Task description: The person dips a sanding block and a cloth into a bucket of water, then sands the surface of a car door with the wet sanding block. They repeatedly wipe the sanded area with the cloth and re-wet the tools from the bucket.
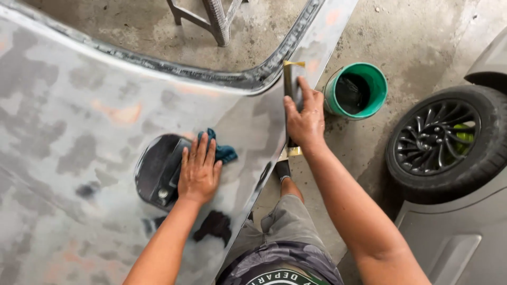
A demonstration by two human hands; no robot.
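Left hand on cloth on panel, right hand at panel edge, bucket just right, wheel farther right

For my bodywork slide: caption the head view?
Left hand on blue rag, right hand pressing sanding block along grey panel edge.

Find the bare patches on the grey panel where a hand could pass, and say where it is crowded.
The panel is bare left of the dark round opening and up toward the curved edge. It is crowded around the left hand on the blue cloth, and along the right edge where the right hand presses a sanding block near the green bucket.
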